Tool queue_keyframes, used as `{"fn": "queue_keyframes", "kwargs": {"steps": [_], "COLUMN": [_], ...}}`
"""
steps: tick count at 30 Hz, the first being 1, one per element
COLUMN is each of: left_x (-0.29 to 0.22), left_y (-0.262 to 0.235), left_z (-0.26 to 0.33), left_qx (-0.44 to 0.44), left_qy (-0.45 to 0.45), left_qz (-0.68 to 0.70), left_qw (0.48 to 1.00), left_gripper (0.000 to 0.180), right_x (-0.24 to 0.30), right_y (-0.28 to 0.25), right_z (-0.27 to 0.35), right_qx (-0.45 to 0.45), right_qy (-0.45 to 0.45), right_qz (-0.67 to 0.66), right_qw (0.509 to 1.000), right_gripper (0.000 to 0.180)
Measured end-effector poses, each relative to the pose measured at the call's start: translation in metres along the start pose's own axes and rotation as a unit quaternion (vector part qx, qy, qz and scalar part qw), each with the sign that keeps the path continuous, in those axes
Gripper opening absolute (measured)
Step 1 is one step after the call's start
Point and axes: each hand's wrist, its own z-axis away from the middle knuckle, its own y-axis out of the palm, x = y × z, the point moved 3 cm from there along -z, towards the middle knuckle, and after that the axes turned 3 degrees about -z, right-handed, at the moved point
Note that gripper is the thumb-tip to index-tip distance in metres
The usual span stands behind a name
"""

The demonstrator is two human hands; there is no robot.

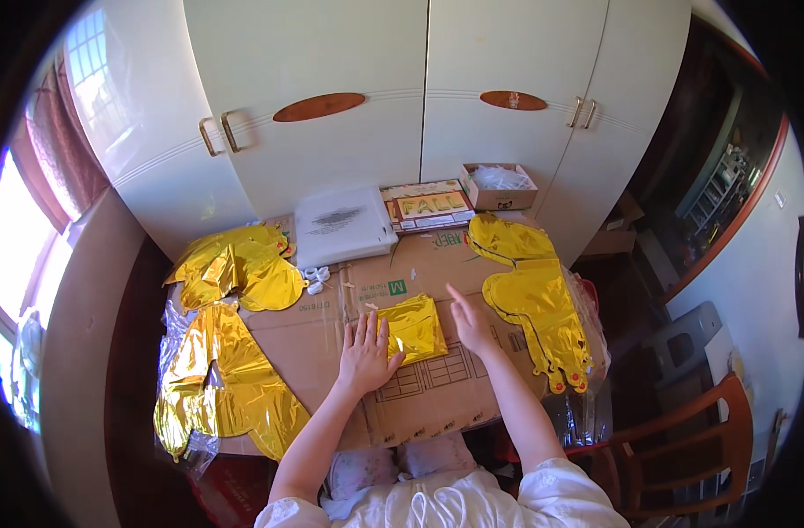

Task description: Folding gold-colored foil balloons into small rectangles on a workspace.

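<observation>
A folded gold foil balloon (417, 327) lies flat on the cardboard sheet (287, 339) in front of me. My left hand (367, 356) rests palm down at its left edge, fingers stretched out, the thumb touching the foil. Just off its right edge is my right hand (472, 326), holding nothing, with its index finger extended and the other fingers partly hidden. To the right lie flat gold foil balloons (538, 299) with small coloured tabs at their near ends. More gold foil balloons spread out on the left, one at the back (243, 268) and one nearer me (221, 387).
Along the back stand a stack of translucent plastic bags (342, 227), a flat printed box (428, 207) and an open carton (500, 187) of clear plastic. White ribbon rolls (316, 279) sit beside the bags. White cabinets (331, 53) rise behind; a wooden chair (683, 449) stands near right.
</observation>
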Motion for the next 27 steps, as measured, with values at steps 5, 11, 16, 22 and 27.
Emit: {"fn": "queue_keyframes", "kwargs": {"steps": [5, 11, 16, 22, 27], "left_x": [0.000, -0.001, 0.000, 0.000, 0.000], "left_y": [-0.002, -0.003, -0.003, -0.001, -0.002], "left_z": [0.000, 0.000, 0.000, -0.001, -0.001], "left_qx": [0.001, 0.001, -0.009, -0.013, -0.008], "left_qy": [-0.005, -0.006, -0.003, -0.004, -0.005], "left_qz": [0.009, 0.010, 0.004, 0.009, 0.011], "left_qw": [1.000, 1.000, 1.000, 1.000, 1.000], "left_gripper": [0.076, 0.075, 0.075, 0.074, 0.075], "right_x": [-0.017, -0.022, -0.020, -0.020, -0.015], "right_y": [-0.002, -0.001, 0.000, -0.001, -0.002], "right_z": [-0.005, -0.003, -0.004, -0.004, -0.003], "right_qx": [-0.067, -0.060, -0.064, -0.059, -0.051], "right_qy": [-0.019, -0.013, -0.024, -0.029, -0.005], "right_qz": [-0.165, -0.128, -0.091, -0.049, -0.038], "right_qw": [0.984, 0.990, 0.993, 0.997, 0.998], "right_gripper": [0.040, 0.041, 0.041, 0.038, 0.037]}}
